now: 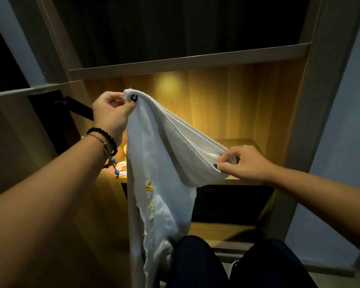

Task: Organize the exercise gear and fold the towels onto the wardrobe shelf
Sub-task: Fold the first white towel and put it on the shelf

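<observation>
The wardrobe (295, 121) fills my view, its lit shelf (235, 142) running behind my hands, dark compartments above and below it. In front of the shelf's front edge I hold the white towel (154, 173) in the air, not yet on the shelf. It hangs long, down past my knees, doubled along its top edge. It looks soft and light, limp enough to sag between my hands, so I judge the corners are the right places to grip and keep taut. My left hand (110, 113) pinches the upper corner, held high; my right hand (243, 163) pinches the other corner, lower, near the shelf's front edge. Something small, pink and white (122, 168), lies at the shelf's left end, partly hidden behind the towel; it may crowd the landing spot.
</observation>
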Demonstrator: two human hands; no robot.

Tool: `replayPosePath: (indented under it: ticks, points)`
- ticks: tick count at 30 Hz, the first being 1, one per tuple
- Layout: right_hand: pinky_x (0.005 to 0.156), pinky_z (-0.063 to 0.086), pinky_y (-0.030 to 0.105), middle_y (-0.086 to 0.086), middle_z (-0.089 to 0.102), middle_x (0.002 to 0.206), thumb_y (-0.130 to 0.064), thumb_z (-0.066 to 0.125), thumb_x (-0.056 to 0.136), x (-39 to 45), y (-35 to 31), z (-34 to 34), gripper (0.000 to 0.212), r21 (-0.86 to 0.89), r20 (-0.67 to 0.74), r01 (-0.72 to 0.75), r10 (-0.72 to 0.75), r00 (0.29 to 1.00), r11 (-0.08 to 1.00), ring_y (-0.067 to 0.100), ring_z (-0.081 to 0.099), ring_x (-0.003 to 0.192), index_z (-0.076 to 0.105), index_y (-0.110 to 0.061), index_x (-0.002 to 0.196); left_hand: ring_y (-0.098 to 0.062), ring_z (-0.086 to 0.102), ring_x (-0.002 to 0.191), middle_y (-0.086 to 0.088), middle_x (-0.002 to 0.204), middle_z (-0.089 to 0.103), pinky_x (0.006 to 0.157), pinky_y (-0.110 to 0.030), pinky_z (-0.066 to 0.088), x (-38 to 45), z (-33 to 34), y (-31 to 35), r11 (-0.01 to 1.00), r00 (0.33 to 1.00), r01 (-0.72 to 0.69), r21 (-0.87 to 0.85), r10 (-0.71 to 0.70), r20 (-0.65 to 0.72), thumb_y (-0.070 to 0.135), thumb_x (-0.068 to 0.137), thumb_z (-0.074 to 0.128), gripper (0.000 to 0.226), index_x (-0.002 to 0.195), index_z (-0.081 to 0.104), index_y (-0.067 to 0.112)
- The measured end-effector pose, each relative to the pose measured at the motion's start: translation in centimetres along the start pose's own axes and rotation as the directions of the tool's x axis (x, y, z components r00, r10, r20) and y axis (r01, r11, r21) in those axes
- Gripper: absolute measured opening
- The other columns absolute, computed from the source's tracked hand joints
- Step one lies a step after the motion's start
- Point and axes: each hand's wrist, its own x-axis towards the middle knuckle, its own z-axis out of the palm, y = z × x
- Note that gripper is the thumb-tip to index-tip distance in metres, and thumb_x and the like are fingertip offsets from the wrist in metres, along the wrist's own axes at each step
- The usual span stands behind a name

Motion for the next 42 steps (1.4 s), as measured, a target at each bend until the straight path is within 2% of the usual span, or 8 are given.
replayPosePath:
  ticks: [6, 10, 15, 22, 26, 31, 37, 42]
  points:
    - [0.081, 0.055, 0.039, -0.003, 0.061, 0.111, -0.035, 0.067, 0.081, 1.5, 0.4, 0.0, 0.035, -0.096, 0.078, 0.09, -0.082, 0.994, 0.991, 0.017, 0.061, 0.094, 0.059, -0.025, 0.114, -0.018, 0.063, 0.099, 0.003, 0.096, 0.061, 0.085, -0.035, 0.057, 0.7, -1.0, -1.0, 1.0, 1.0, 0.015, 0.0, -0.015, -0.014, 0.016, 0.086, 0.07, 0.015, 0.097, 0.061, 0.018]
    - [0.084, 0.049, 0.028, 0.0, 0.066, 0.105, -0.009, 0.062, 0.087, 2.4, 0.0, 0.2, 0.021, -0.288, 0.309, 0.211, -0.118, 0.944, 0.934, 0.009, 0.058, 0.091, 0.068, -0.016, 0.106, -0.012, 0.063, 0.093, 0.005, 0.094, 0.062, 0.077, -0.027, 0.057, 0.9, -1.1, -1.5, 0.999, 0.999, -0.027, 0.031, 0.026, 0.033, 0.016, 0.085, 0.071, 0.015, 0.09, 0.06, 0.025]
    - [0.089, 0.051, 0.036, -0.002, 0.063, 0.105, -0.009, 0.056, 0.09, 3.7, -0.1, -2.0, 0.023, -0.406, 0.298, 0.091, 0.037, 0.954, 0.909, 0.015, 0.058, 0.097, 0.069, -0.02, 0.106, -0.007, 0.063, 0.085, 0.005, 0.09, 0.064, 0.069, -0.018, 0.055, 1.1, -1.4, -2.7, 0.995, 0.997, -0.056, 0.078, 0.052, 0.058, 0.018, 0.082, 0.075, 0.017, 0.087, 0.06, 0.025]
    - [0.062, 0.052, 0.029, 0.013, 0.068, 0.089, -0.007, 0.055, 0.087, 5.4, -0.3, -7.2, 0.019, -0.494, 0.208, -0.047, 0.171, 0.963, 0.868, 0.023, 0.063, 0.078, 0.073, -0.011, 0.084, -0.007, 0.061, 0.073, 0.004, 0.081, 0.066, 0.062, -0.016, 0.052, 1.1, -1.3, -5.7, 0.995, 0.997, 0.012, 0.102, -0.02, 0.08, 0.014, 0.08, 0.077, 0.02, 0.077, 0.06, 0.024]
    - [0.06, 0.054, 0.032, 0.016, 0.068, 0.09, -0.015, 0.047, 0.093, 5.6, -0.7, -9.4, 0.028, -0.492, 0.178, -0.066, 0.175, 0.968, 0.868, 0.027, 0.064, 0.077, 0.073, -0.006, 0.089, -0.006, 0.061, 0.077, 0.005, 0.084, 0.065, 0.067, -0.02, 0.052, 1.0, -0.5, -7.3, 0.99, 0.999, 0.04, 0.137, -0.045, 0.03, 0.017, 0.081, 0.076, 0.019, 0.08, 0.06, 0.026]
    - [0.058, 0.049, 0.027, 0.006, 0.064, 0.079, -0.065, 0.041, 0.087, 4.8, -1.1, -12.1, 0.054, -0.661, 0.272, -0.022, 0.266, 0.925, 0.75, 0.019, 0.059, 0.07, 0.064, -0.016, 0.081, -0.001, 0.058, 0.075, 0.01, 0.084, 0.062, 0.07, -0.02, 0.051, 0.3, 1.9, -7.7, 0.988, 1.0, -0.023, 0.153, 0.024, -0.004, 0.018, 0.081, 0.076, 0.022, 0.081, 0.057, 0.031]
    - [0.065, 0.055, 0.042, 0.007, 0.059, 0.086, -0.031, 0.064, 0.088, 4.9, -0.6, -14.1, 0.022, -0.792, 0.074, 0.178, -0.197, 0.978, 0.585, 0.025, 0.058, 0.075, 0.063, -0.01, 0.093, 0.002, 0.055, 0.073, 0.014, 0.081, 0.057, 0.064, -0.014, 0.048, 1.5, 3.4, -6.5, 0.957, 0.994, -0.111, 0.269, 0.114, 0.006, 0.017, 0.083, 0.073, 0.016, 0.09, 0.059, 0.019]
    - [0.064, 0.049, 0.038, 0.006, 0.054, 0.087, -0.029, 0.067, 0.086, 6.0, 0.5, -15.8, 0.026, -0.763, -0.074, 0.085, -0.217, 0.973, 0.641, 0.025, 0.054, 0.077, 0.062, -0.008, 0.099, 0.002, 0.051, 0.069, 0.011, 0.081, 0.055, 0.059, -0.008, 0.04, 2.0, 5.4, -5.9, 0.938, 0.983, -0.162, 0.305, 0.181, -0.035, 0.015, 0.085, 0.071, 0.012, 0.09, 0.06, 0.017]
